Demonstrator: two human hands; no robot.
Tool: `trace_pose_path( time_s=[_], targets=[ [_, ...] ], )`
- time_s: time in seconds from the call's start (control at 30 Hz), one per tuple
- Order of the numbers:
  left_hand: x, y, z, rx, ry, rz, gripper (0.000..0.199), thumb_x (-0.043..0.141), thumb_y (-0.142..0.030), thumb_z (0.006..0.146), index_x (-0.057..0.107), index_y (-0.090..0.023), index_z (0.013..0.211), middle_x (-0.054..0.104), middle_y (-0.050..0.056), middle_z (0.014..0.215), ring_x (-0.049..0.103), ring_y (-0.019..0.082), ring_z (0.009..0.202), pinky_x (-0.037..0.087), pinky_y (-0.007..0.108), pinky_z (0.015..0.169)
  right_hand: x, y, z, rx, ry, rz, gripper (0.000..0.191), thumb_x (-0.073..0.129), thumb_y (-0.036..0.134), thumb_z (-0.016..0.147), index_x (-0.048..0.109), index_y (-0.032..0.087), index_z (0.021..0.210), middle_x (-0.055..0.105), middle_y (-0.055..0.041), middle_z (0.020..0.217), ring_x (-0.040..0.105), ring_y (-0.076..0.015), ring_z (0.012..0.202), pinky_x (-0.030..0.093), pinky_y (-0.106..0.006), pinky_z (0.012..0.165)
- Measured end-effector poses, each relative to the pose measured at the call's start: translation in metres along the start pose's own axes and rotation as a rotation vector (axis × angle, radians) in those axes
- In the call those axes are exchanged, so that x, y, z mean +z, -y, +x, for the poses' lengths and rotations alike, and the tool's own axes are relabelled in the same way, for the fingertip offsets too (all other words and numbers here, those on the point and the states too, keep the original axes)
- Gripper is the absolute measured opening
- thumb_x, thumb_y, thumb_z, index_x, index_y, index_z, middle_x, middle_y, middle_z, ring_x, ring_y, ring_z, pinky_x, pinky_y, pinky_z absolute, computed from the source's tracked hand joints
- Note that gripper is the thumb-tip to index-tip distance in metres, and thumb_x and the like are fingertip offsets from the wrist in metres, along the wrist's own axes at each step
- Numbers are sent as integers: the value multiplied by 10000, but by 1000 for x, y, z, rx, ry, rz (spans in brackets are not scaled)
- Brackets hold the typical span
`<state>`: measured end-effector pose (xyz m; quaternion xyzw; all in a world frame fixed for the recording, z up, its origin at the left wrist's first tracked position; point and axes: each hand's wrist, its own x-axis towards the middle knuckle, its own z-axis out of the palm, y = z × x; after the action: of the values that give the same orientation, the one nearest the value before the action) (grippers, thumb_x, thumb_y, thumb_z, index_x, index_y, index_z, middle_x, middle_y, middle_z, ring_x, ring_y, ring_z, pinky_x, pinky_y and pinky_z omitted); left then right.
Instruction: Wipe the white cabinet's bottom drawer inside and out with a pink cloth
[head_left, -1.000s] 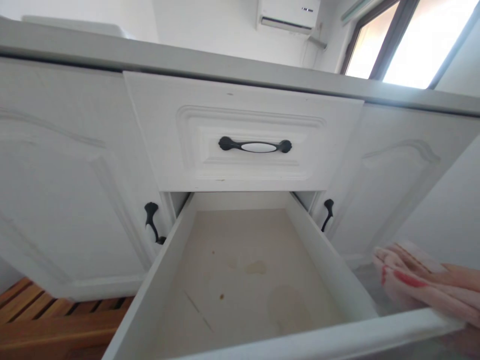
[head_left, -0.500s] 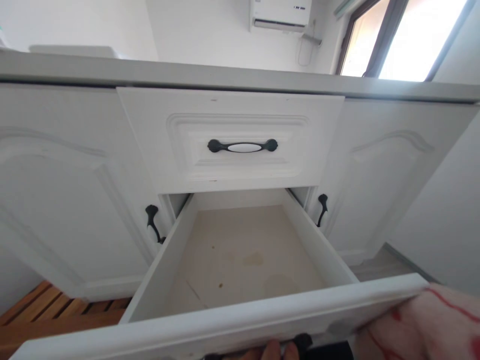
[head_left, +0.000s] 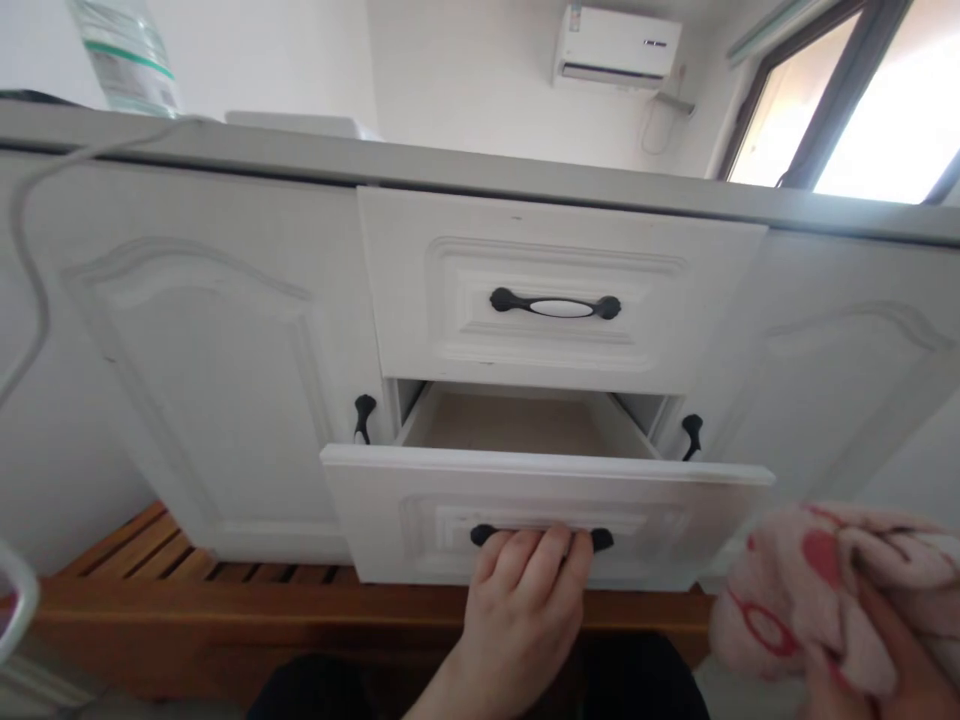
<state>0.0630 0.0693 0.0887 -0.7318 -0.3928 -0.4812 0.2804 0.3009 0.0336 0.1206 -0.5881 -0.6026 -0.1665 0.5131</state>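
Note:
My left hand (head_left: 525, 605) has its fingers hooked over the dark handle (head_left: 602, 540) of the lower drawer (head_left: 675, 520). That white drawer stands partly pulled out, and a strip of its pale floor shows behind the front panel. At the right edge, a pink cloth (head_left: 799, 590) with red ring and dot patterns is bunched up in my right hand (head_left: 892, 660), off to the right of the drawer. Part of the right hand is covered by the cloth. Above, the upper drawer (head_left: 562, 345) is closed, with a black-and-white handle (head_left: 555, 304).
White cabinet doors (head_left: 202, 400) flank the drawers. A wooden slatted ledge (head_left: 225, 610) runs below them. On the countertop (head_left: 465, 170) stands a clear bottle (head_left: 131, 60), and a white cable (head_left: 34, 270) hangs at left. My knees (head_left: 637, 680) are close below the drawer.
The lower drawer has slid inward, from far out to partly open, with my left hand on its handle. The cloth has come off the drawer's right end. The view has shifted left.

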Motion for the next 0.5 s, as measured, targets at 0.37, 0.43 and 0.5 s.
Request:
trace_pose_path(
  time_s=[0.37, 0.43, 0.5],
  targets=[
    [20, 0, -3, -46, -161, -107, 266, 611, -242, 873, 701, -211, 1121, 733, 15, 1066, 596, 178, 974, 417, 344, 916, 79, 91, 57, -570, -71, -10, 493, 511, 239, 916, 558, 235, 1406, 516, -144, 1461, 494, -386, 1288, 363, -601, 1083],
    [33, 8, -8, -11, -156, -56, 236, 573, -294, 900, 703, -241, 1091, 729, 15, 1035, 596, 192, 993, 425, 351, 918, 89, 125, 52, -580, 49, 82, 482, 496, 234, 927, 562, 257, 1405, 528, -116, 1465, 487, -368, 1299, 349, -596, 1094],
    [49, 16, -13, -30, -67, 67, 272, 540, -337, 929, 679, -260, 1150, 723, 24, 1052, 593, 214, 1043, 431, 370, 953, 108, 155, 46, -526, 125, 324, 446, 520, 229, 928, 603, 315, 1358, 554, -65, 1458, 467, -347, 1345, 306, -595, 1130]
  ],
)
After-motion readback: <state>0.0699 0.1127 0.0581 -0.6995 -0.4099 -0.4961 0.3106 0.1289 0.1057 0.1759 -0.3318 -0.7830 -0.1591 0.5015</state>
